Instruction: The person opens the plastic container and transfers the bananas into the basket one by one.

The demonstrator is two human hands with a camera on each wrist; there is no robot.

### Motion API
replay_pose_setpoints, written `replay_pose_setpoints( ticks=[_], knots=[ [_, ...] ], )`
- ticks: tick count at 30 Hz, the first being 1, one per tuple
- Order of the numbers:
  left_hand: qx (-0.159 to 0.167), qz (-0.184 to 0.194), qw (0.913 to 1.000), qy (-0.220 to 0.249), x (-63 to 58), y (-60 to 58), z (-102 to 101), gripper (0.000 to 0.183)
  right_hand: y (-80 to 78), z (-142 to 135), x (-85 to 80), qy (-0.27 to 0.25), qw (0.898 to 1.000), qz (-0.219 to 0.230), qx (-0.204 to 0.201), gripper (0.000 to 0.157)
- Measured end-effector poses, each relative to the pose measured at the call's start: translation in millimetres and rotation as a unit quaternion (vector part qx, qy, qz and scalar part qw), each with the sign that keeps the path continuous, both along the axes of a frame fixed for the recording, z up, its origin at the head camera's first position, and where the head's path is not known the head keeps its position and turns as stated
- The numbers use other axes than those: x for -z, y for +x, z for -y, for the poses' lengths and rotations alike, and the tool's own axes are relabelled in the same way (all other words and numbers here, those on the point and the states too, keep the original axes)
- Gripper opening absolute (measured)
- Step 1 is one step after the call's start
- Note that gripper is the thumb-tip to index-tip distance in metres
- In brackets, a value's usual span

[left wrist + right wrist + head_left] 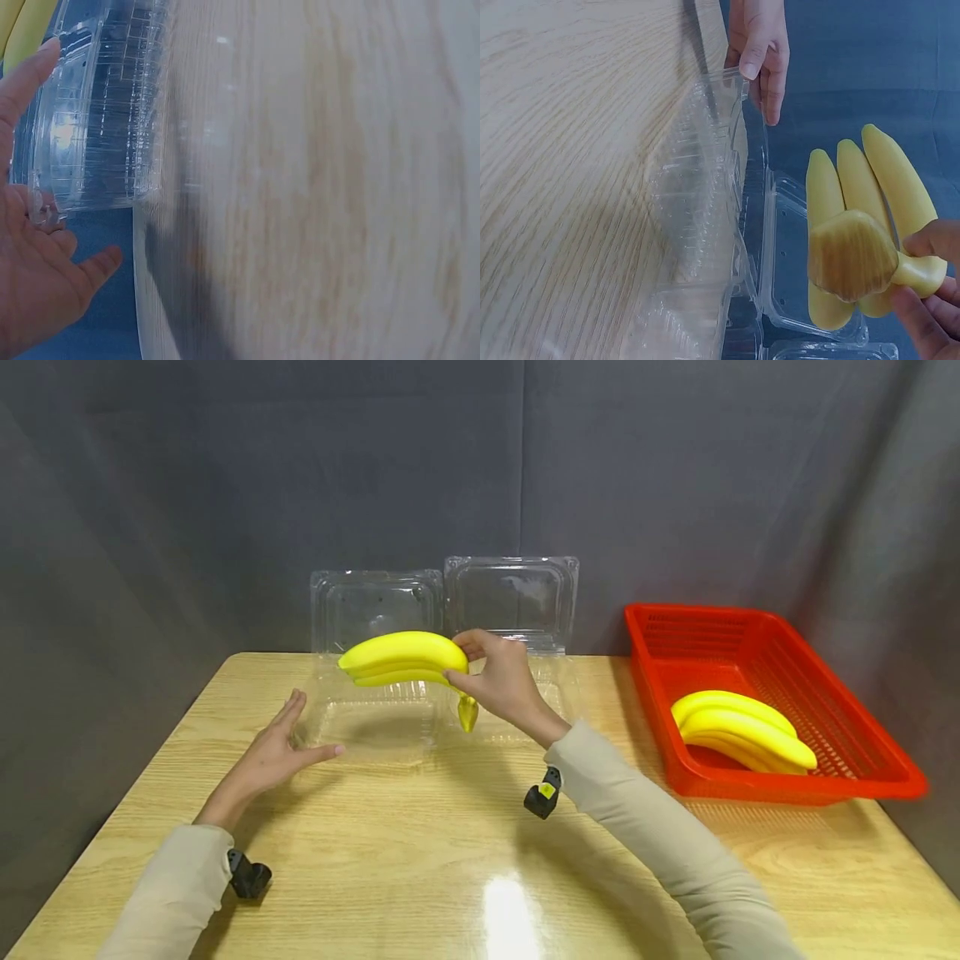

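My right hand (504, 681) pinches a bunch of yellow bananas (401, 653) near its stem end and holds it in the air over the left clear plastic clamshell container (375, 602). Three bananas and the broad brownish stem end (853, 255) show in the right wrist view. With fingers extended and thumb spread, my left hand (270, 756) is at the left side of that container. From the left wrist view (37, 277) I cannot tell how firmly it touches the rim. The container's lid stands raised at the back.
Beside the left container stands a second clear clamshell (512, 597), its lid also raised. A red plastic basket (652, 710) at the right of the wooden table (420, 860) holds another bunch of bananas (738, 731). A grey curtain (480, 460) hangs behind.
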State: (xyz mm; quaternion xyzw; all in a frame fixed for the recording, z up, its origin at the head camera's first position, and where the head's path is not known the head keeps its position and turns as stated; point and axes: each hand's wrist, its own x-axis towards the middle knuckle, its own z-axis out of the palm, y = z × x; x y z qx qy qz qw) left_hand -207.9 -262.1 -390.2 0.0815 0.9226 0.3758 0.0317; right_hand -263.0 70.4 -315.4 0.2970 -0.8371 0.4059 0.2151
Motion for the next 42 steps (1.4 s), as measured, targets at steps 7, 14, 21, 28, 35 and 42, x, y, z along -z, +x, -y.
replay_pose_setpoints(
  ticks=[7,14,21,28,35,42],
  knots=[
    [-0.004,0.006,1.0,-0.003,4.0,2.3,1.7,0.113,8.6,-12.1,-2.0,0.011,1.0,0.016,0.003,0.035],
    [-0.005,0.005,1.0,-0.006,4.9,5.2,0.0,0.113,13.9,-29.0,-4.4,0.013,1.0,0.022,0.013,0.035],
    [-0.002,-0.002,0.9999,-0.012,6.4,5.3,-1.7,0.111,18.9,-46.6,-5.7,0.015,0.999,0.019,0.03,0.035],
    [0.0,-0.011,0.9997,-0.023,7.4,6.0,-2.8,0.11,23.1,-62.5,-9.1,0.003,0.999,0.0,0.042,0.034],
    [0.006,-0.02,0.9986,-0.048,7.3,5.0,-4.2,0.11,31.0,-79.0,-17.2,-0.017,0.998,-0.008,0.059,0.034],
    [0.021,-0.03,0.9971,-0.067,8.4,3.7,-3.9,0.108,41.3,-95.6,-27.7,-0.037,0.997,-0.002,0.068,0.032]
  ],
)
